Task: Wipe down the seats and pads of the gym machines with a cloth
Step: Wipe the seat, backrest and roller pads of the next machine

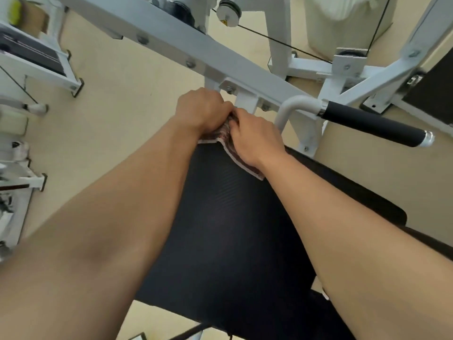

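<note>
A black padded seat (235, 231) of a white gym machine fills the lower middle of the head view. At its far end lies a folded cloth (226, 138) with dark red and white stripes. My left hand (202, 110) presses on the cloth's far left part, fingers curled over it. Close beside it, my right hand (255, 141) grips the cloth's right side, whose edge (247, 168) trails along the pad. Most of the cloth is hidden under both hands. Both forearms reach across the seat.
A white steel beam (171, 42) with bolts runs diagonally behind the hands. A black foam handle (372, 123) juts out to the right. A cable and pulley (229, 13) sit at the top. Another white machine (31, 57) stands at left on the beige floor (110, 123).
</note>
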Motion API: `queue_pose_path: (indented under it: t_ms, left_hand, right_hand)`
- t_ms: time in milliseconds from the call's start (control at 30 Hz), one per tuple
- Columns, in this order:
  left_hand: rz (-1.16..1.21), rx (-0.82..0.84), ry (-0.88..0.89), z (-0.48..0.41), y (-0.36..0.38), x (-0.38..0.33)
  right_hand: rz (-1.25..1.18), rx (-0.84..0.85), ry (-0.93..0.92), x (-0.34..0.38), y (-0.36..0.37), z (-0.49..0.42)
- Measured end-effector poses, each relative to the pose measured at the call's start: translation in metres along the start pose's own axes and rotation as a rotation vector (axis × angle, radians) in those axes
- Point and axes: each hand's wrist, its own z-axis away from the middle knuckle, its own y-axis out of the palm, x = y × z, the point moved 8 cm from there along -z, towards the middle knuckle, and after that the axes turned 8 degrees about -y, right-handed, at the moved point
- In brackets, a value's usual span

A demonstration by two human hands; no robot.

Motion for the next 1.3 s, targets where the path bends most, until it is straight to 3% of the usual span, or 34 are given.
queue_pose_path:
  t_ms: [100, 167, 300, 400, 467, 600, 700, 800, 933, 1067, 1133, 1300]
  left_hand:
    - [-0.011, -0.264, 0.144, 0.045, 0.001, -0.016]
    - [0.087, -0.32, 0.183, 0.059, 0.0, -0.011]
    - [-0.073, -0.127, 0.058, 0.031, -0.004, -0.003]
    - [0.0, 0.26, -0.093, -0.006, -0.005, -0.002]
    - [0.033, 0.367, -0.102, -0.012, -0.006, -0.005]
    - [-0.181, 0.081, -0.007, 0.018, -0.004, -0.008]
    - [-0.198, -0.144, 0.102, 0.043, -0.004, -0.024]
    - [-0.056, -0.206, 0.157, 0.073, 0.005, -0.047]
    - [0.077, -0.296, 0.29, 0.109, 0.016, -0.084]
    - [0.092, -0.299, 0.466, 0.117, 0.017, -0.11]
    - [0.108, -0.303, 0.452, 0.104, 0.01, -0.098]
    - [0.013, -0.316, 0.269, 0.081, 0.007, -0.068]
  right_hand:
    - [0.159, -0.199, 0.029, 0.007, -0.006, 0.023]
    - [0.158, -0.266, 0.057, 0.008, -0.008, 0.03]
    - [0.023, -0.139, -0.006, 0.014, -0.001, 0.008]
    - [-0.065, 0.053, 0.009, 0.017, 0.003, -0.017]
    - [-0.076, 0.142, -0.016, 0.017, 0.002, -0.022]
    - [0.038, 0.292, -0.1, 0.005, -0.002, 0.002]
    - [0.158, 0.458, -0.146, -0.008, -0.009, 0.018]
    - [0.245, 0.561, -0.178, -0.021, -0.024, 0.03]
    - [0.185, 0.617, -0.145, -0.044, -0.041, 0.066]
    - [0.165, 0.652, 0.021, -0.091, -0.047, 0.104]
    - [0.114, 0.58, 0.065, -0.091, -0.044, 0.101]
    - [-0.02, 0.48, -0.066, -0.043, -0.026, 0.065]
